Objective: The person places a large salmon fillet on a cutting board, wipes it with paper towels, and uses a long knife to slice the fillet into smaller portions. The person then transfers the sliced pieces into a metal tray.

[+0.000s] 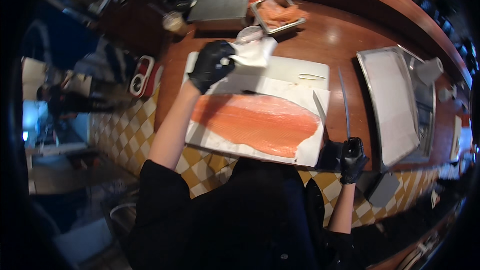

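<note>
My left hand (212,65), in a black glove, grips a white paper or cloth towel (252,53) above the far side of the white cutting board (318,68). A long narrow knife (344,103) is in my black-gloved right hand (353,160), its blade pointing away from me over the table, right of the board. Between my hands, a large orange salmon fillet (255,123) lies on white paper (313,153) spread over the board. Tweezers (312,77) rest near the board's far right corner. A shorter blade (319,104) lies at the right edge; its handle is unclear.
Beyond the board stand a metal tray of salmon pieces (276,13), a grey metal box (224,2) and a plastic cup (175,23). A paper-lined sheet pan (392,105) is at right, near a white paper roll (429,71). The table's left edge drops to a checkered floor (127,129).
</note>
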`<move>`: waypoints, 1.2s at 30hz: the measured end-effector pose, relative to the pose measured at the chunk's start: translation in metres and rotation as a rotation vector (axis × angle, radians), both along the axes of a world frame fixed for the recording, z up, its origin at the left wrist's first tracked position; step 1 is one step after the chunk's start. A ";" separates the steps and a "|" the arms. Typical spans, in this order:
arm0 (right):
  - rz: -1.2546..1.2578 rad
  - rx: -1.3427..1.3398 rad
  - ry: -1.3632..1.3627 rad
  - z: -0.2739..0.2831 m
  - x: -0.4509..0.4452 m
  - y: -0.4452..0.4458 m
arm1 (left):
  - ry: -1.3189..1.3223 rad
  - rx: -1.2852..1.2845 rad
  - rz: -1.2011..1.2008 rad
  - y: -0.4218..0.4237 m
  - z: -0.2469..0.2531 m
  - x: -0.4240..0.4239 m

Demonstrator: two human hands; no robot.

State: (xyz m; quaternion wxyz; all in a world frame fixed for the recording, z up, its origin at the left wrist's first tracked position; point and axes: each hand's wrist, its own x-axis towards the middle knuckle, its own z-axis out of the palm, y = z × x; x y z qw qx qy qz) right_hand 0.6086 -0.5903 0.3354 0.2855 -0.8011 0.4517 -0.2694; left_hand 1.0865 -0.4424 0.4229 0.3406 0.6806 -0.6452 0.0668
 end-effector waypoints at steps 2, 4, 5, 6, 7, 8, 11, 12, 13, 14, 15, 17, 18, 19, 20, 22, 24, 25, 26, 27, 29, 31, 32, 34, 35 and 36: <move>0.164 -0.065 0.011 0.010 0.033 -0.011 | -0.066 0.111 0.236 0.072 0.025 0.019; 0.340 -0.127 -0.003 -0.012 0.071 -0.028 | -0.091 0.198 0.446 0.133 0.029 0.027; 0.429 -0.161 -0.005 -0.026 0.090 -0.036 | -0.068 0.233 0.525 0.162 0.021 0.030; 0.473 -0.117 0.019 -0.038 0.113 -0.042 | -0.046 0.266 0.606 0.189 0.013 0.030; 0.510 -0.082 0.049 -0.048 0.136 -0.048 | -0.008 0.237 0.634 0.212 -0.003 0.030; 0.544 -0.045 0.082 -0.058 0.153 -0.051 | -0.044 0.252 0.635 0.229 -0.015 0.028; 0.636 -0.118 0.175 -0.070 0.174 -0.063 | -0.059 0.145 0.604 0.252 -0.070 0.022; 0.681 -0.259 0.180 -0.071 0.178 -0.061 | -0.014 0.160 0.604 0.259 -0.080 0.017; 0.710 -0.230 0.357 -0.068 0.177 -0.062 | -0.033 0.138 0.585 0.265 -0.089 0.016; 0.619 -0.256 0.318 -0.049 0.183 -0.049 | -0.048 0.115 0.570 0.269 -0.096 0.014; 0.526 -0.278 0.276 -0.032 0.193 -0.030 | -0.066 0.095 0.553 0.268 -0.093 0.012; 0.572 -0.498 0.102 -0.008 0.227 0.009 | -0.095 0.066 0.603 0.253 -0.074 0.010; 0.615 -0.427 0.057 0.019 0.252 0.042 | -0.063 -0.003 0.566 0.246 -0.071 0.016; 0.662 -0.429 0.010 0.045 0.279 0.075 | 0.008 -0.075 0.482 0.239 -0.069 0.024; 0.722 -0.343 -0.060 0.060 0.304 0.102 | -0.003 -0.072 0.426 0.233 -0.069 0.030; 0.874 -0.229 -0.154 0.071 0.354 0.157 | 0.069 -0.091 0.342 0.220 -0.070 0.030; 0.968 -0.346 0.128 0.067 0.396 0.208 | 0.192 -0.063 0.267 0.223 -0.081 0.027; 0.948 -0.467 0.152 0.044 0.413 0.222 | 0.287 -0.034 0.236 0.226 -0.086 0.025; 0.960 -0.305 0.145 0.004 0.423 0.216 | 0.304 0.025 0.329 0.228 -0.092 0.022; 0.976 -0.134 0.134 -0.021 0.428 0.207 | 0.365 0.031 0.522 0.234 -0.099 0.016; 0.719 -0.180 -0.061 -0.022 0.430 0.202 | 0.478 0.048 0.927 0.247 -0.119 0.011; 0.623 -0.308 -0.197 -0.019 0.428 0.183 | 0.683 0.225 1.077 0.254 -0.133 0.006; 0.571 -0.295 -0.181 -0.017 0.424 0.172 | 0.723 0.232 1.113 0.247 -0.133 -0.001; 0.481 -0.243 -0.126 -0.010 0.419 0.160 | 0.872 0.229 1.179 0.235 -0.121 -0.004; 0.441 -0.203 -0.087 -0.003 0.418 0.159 | 0.852 0.097 1.222 0.229 -0.136 -0.006; 0.435 -0.095 -0.117 0.005 0.419 0.163 | 0.828 -0.033 1.269 0.223 -0.162 -0.010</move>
